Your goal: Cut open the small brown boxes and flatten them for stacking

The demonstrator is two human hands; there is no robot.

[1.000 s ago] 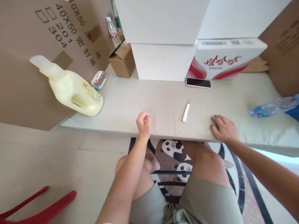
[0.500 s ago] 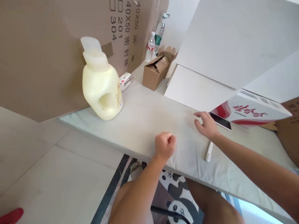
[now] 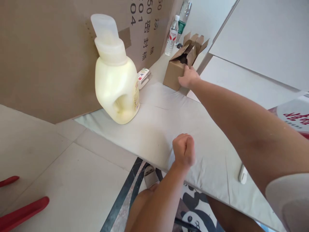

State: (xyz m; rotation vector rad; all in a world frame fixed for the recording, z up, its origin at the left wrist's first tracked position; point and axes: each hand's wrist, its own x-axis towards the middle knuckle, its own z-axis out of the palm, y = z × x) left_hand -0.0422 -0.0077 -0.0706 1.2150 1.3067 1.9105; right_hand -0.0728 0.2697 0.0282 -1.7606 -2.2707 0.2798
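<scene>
My right hand (image 3: 189, 77) reaches far forward to the small brown cardboard box (image 3: 174, 74). Its thumb and fingers are apart at the near right corner, just below the raised flaps; whether they press on the cardboard I cannot tell. The box's top is partly open, and its inside is dark. Closer to me, my left hand (image 3: 183, 149) is closed in a fist above the near part of the cloth-covered table (image 3: 154, 129), with nothing showing in it. Left of both hands stands a large pale yellow jug (image 3: 117, 83) with a moulded handle and a translucent cap.
Behind the jug rises a big printed carton (image 3: 60, 58). A small white packet (image 3: 144, 78) lies beside the jug. Two plastic bottles, one with a red label (image 3: 172, 37), stand at the back. White panels (image 3: 263, 35) lie at the right. A white stick-like object (image 3: 243, 175) rests under my right forearm.
My right hand has moved forward and left, from beside the phone to the small cardboard box. My left hand stays in a fist. The view has shifted.
</scene>
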